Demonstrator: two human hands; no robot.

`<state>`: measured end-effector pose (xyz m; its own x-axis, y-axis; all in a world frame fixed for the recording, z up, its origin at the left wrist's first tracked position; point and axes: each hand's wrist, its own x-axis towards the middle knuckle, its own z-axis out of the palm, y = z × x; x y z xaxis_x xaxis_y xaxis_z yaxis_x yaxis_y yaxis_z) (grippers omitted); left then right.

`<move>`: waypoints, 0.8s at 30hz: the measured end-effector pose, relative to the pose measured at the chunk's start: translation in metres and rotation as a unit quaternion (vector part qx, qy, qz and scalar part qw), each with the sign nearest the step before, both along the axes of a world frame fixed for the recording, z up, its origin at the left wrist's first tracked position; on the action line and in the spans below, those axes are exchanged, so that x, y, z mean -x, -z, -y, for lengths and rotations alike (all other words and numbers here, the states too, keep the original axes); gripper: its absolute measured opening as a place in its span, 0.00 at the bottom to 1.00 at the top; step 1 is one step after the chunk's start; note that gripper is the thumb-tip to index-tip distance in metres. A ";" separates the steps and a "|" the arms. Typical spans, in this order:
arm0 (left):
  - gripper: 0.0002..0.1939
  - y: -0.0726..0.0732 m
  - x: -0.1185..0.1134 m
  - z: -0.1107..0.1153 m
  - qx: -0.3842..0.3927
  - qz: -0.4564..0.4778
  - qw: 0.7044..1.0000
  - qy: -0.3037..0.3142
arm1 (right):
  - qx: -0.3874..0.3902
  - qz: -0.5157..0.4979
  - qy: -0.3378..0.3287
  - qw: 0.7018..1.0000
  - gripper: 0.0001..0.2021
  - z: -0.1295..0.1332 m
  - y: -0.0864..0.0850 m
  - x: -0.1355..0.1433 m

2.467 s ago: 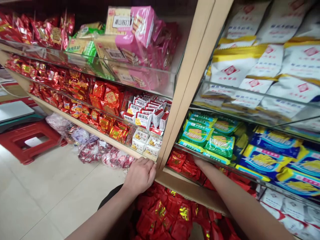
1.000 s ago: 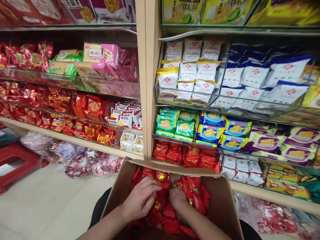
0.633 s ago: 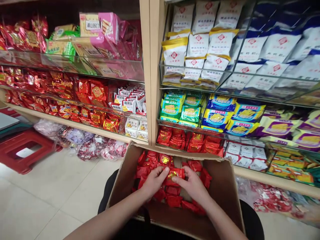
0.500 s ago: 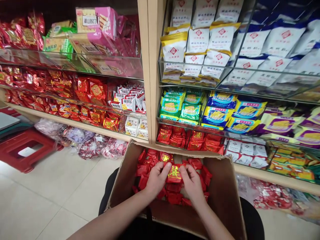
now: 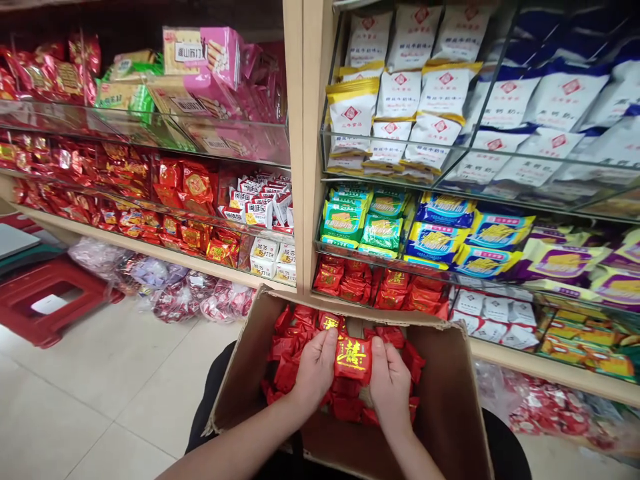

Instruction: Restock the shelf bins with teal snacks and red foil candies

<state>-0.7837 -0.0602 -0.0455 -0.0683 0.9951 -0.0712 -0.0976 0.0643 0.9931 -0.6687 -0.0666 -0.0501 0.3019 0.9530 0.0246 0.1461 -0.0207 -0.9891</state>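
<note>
Between both hands is a small red wrapped snack packet [image 5: 354, 359] with gold lettering, its printed face turned up toward me. My left hand [image 5: 316, 368] pinches its left end between thumb and fingers. On the other end, my right hand [image 5: 389, 380] grips in the same way. Below the hands an open cardboard box [image 5: 445, 380] rests on my lap, with many similar red packets [image 5: 285, 350] lying loose in it. Some of those are hidden behind my hands and wrists.
Right of the wooden upright [image 5: 303, 133] are clear bins of white milk-snack bags [image 5: 400, 93], green biscuit packs [image 5: 383, 230] and red packets [image 5: 395, 283]. Pink biscuit packs [image 5: 220, 57] fill a left shelf. A red plastic stool [image 5: 55, 300] and bagged sweets [image 5: 175, 293] are on the floor.
The packet between my hands has come slightly lower and nearer, its printed face now showing more fully. Both hands have shifted a little downward, still holding its ends.
</note>
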 end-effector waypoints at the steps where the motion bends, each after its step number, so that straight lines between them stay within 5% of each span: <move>1: 0.17 0.000 0.002 -0.001 -0.009 -0.018 1.000 0.002 | 0.003 -0.002 -0.010 1.000 0.18 0.000 -0.001 -0.001; 8: 0.17 -0.003 0.016 -0.001 -0.107 -0.184 0.977 0.015 | -0.007 0.018 -0.181 0.983 0.19 0.004 -0.025 -0.010; 13: 0.13 -0.032 0.041 -0.011 -0.222 -0.293 0.927 0.077 | -0.022 0.128 -0.226 0.965 0.15 -0.012 -0.060 -0.024; 17: 0.11 -0.061 0.086 -0.040 -0.309 -0.445 0.840 0.017 | -0.108 0.333 -0.189 0.918 0.13 -0.055 -0.083 -0.028; 20: 0.13 -0.067 0.117 -0.066 -0.258 -0.551 0.793 -0.029 | -0.040 0.465 -0.200 0.862 0.12 -0.098 -0.081 -0.017; 24: 0.15 -0.054 0.136 -0.085 -0.180 -0.575 0.798 -0.028 | 0.076 0.528 -0.168 0.829 0.13 -0.150 -0.058 0.005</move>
